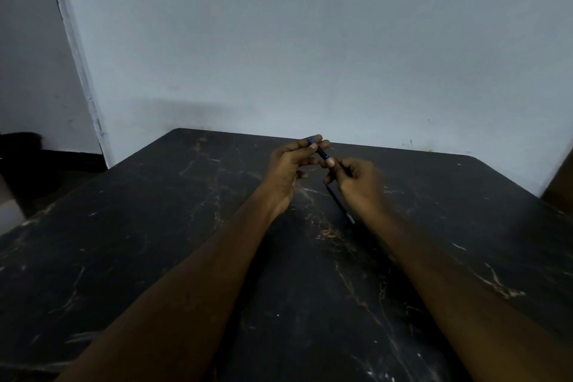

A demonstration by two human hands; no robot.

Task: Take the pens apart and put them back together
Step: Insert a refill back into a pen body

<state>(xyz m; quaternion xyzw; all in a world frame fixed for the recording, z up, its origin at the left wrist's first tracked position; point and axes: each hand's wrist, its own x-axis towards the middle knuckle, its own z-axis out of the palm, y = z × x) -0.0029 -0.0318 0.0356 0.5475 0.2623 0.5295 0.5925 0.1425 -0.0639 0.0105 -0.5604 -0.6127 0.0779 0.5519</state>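
Observation:
Both my hands are raised over the far middle of the dark marble table (155, 242). My left hand (291, 167) pinches the upper end of a black pen (322, 152) with a small blue tip showing between the fingertips. My right hand (356, 183) grips the same pen lower down, thumb pressed near its middle. A second dark pen (341, 206) with a pale end lies on the table, partly under my right hand. The scene is dim and details of the pens are hard to make out.
A pale wall (310, 40) stands right behind the table's far edge. A white door frame (77, 56) runs down at the left, with dark floor beyond. A brown object (561, 186) shows at the right edge.

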